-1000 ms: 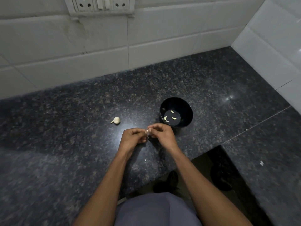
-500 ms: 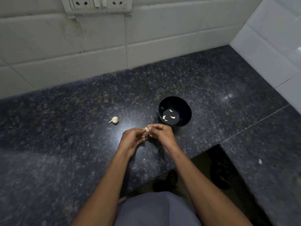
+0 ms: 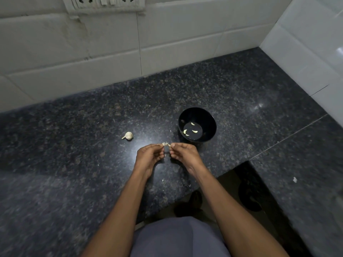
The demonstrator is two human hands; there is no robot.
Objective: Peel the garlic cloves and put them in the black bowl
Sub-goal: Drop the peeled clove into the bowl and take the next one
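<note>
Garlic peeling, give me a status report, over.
Left hand and right hand both pinch one garlic clove. Black bowl holds four peeled cloves. Garlic piece waits on counter. Nothing blocking.

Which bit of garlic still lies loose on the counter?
The garlic piece left of the black bowl: it lies alone, unlike the clove pinched between both hands or those in the bowl.

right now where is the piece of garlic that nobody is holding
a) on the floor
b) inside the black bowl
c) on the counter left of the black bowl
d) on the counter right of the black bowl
c: the loose garlic piece lies on the dark counter, left of the black bowl and apart from it.
</note>
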